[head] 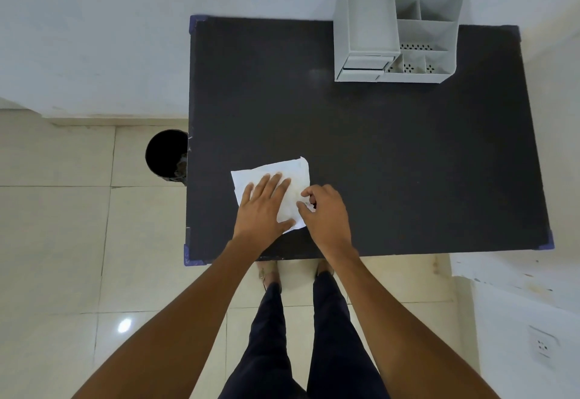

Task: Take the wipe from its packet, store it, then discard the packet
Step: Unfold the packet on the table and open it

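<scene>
A: Any brand or writing to read?

B: None that I can make out. The white wipe is plain on its visible part, and there is a small crumpled scrap with faint marks at the right hand, too small to read. It may be the packet, but I cannot tell.

A: What are the things made of?

B: The wipe is one thin, soft sheet, roughly square, slightly creased, spread flat on the near left part of the counter. The counter is a dark, matte rectangle with blue corner guards. At its far right edge stands one light grey plastic organiser, boxy, with one tall open bay, several smaller compartments, some with perforated floors, and a small drawer at the front.

A: And the hands?

B: Two, both bare. The left hand lies flat on the wipe, its fingers spread and pressing down, gripping nothing. The right hand's fingers are curled in tight at the wipe's right edge, pinching the sheet or that scrap; which one I cannot tell.

A: Anything else?

B: One black round bin on the tiled floor just beside the counter's left edge, and a white wall socket at lower right.
</scene>
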